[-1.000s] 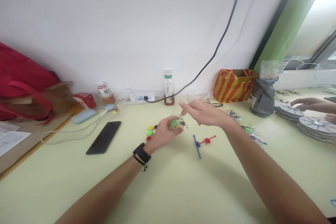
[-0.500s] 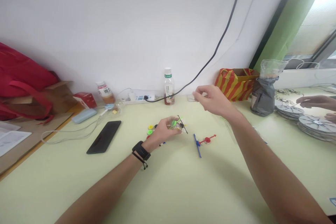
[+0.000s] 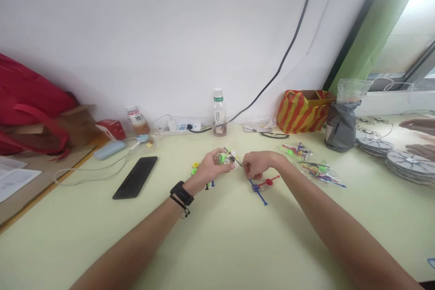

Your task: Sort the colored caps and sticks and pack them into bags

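Observation:
My left hand (image 3: 212, 168), with a dark watch on its wrist, holds a clear round piece with a bright green part (image 3: 222, 159) and a thin black arrow (image 3: 233, 157). Just right of it, my right hand (image 3: 260, 164) is closed, knuckles up, low over the table. Its fingertips hide whatever they may pinch. Right below that hand lie a blue arrow (image 3: 261, 197) and a red arrow (image 3: 269, 182), joined at a clear base. Small yellow (image 3: 195, 165) and green (image 3: 194, 171) round pieces lie partly behind my left hand.
Clear bags of coloured pieces (image 3: 321, 172) lie at the right, near stacked grey discs (image 3: 412, 163) and a co-worker's hands (image 3: 419, 136). A black phone (image 3: 135, 177) lies left. Behind stand a bottle (image 3: 219, 113) and a striped bag (image 3: 302, 111); a black cable (image 3: 278, 70) hangs down.
My right hand has come down and left, from above the table to beside my left hand. The blue arrow has turned a little. The bags it covered now show.

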`<state>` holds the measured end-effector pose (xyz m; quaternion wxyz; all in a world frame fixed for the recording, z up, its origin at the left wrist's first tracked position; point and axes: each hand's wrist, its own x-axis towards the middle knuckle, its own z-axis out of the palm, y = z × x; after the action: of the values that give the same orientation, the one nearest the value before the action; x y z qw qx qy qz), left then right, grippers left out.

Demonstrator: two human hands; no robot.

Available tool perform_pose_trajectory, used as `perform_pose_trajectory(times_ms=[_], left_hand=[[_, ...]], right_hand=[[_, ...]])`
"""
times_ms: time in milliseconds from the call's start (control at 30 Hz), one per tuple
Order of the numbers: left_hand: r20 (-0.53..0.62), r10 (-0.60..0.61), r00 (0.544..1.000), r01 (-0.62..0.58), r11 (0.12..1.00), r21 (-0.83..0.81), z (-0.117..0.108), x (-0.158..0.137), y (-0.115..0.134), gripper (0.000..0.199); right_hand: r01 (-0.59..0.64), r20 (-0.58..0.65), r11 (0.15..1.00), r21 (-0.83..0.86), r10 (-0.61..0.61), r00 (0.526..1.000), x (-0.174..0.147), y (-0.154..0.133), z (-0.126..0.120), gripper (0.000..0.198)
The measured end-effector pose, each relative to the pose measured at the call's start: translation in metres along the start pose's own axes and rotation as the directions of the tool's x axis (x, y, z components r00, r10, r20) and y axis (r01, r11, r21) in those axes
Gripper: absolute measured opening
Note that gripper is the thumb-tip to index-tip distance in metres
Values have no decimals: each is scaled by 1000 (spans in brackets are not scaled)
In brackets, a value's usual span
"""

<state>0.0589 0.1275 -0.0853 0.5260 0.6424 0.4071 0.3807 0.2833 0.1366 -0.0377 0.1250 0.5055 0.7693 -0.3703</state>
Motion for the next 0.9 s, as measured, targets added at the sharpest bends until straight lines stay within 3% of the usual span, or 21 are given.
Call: perform_pose_trajectory(times_ms=[200, 333, 667, 767, 900], left_hand=[[24, 22, 999, -22, 1000, 4, 0, 1, 1, 53], [50, 25, 998, -26, 999, 31, -2, 1, 4, 51], [24, -21, 999, 21, 1000, -9, 0, -4, 13, 49], [-6, -70, 998, 70, 996, -57, 1, -3, 16, 56], [-20, -41, 999, 40, 998, -52, 0, -1, 16, 54]], right_hand=[[80, 3, 995, 61, -80, 997, 0, 5, -2, 25], [79, 30, 990, 114, -83, 996, 6, 7, 2, 20], [37, -210, 999, -39, -44, 977, 2, 34, -13, 22], [120, -249, 990, -74, -135, 959, -3, 35, -18, 29], [321, -136, 946, -46, -324, 936, -5, 27, -12, 34]])
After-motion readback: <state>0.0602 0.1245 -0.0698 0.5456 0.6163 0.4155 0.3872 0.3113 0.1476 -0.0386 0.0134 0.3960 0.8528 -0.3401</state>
